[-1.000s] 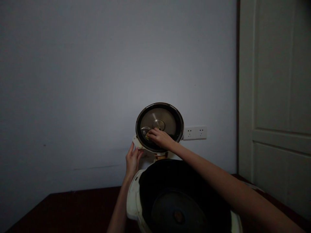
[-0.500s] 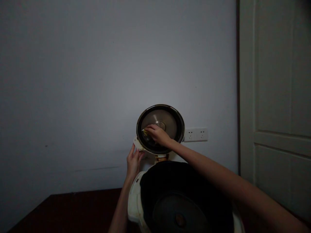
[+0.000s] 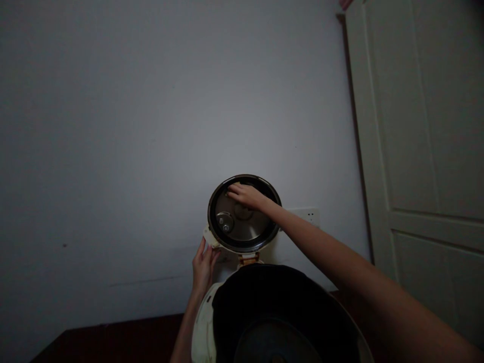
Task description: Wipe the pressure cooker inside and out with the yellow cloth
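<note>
A white rice cooker (image 3: 204, 327) stands on a dark table with its lid (image 3: 242, 227) swung up against the wall. The lid's round metal inner plate faces me, with a small steam valve (image 3: 225, 222) at its lower left. My right hand (image 3: 245, 195) presses on the upper part of that plate, fingers curled over something small that I cannot make out. My left hand (image 3: 203, 264) reaches up from below and grips the white latch tab (image 3: 210, 237) at the lid's lower left edge. The dark inner pot (image 3: 280, 312) lies open beneath both arms.
A plain grey wall rises behind the cooker, with a white socket plate (image 3: 310, 216) just right of the lid. A cream panelled door (image 3: 427, 151) fills the right side. The dark wooden table (image 3: 113, 338) stretches to the left of the cooker. The room is dim.
My right hand has slid from the lower left of the inner plate, by the valve, up to its top. The view has tilted upward. My left hand stays on the latch tab.
</note>
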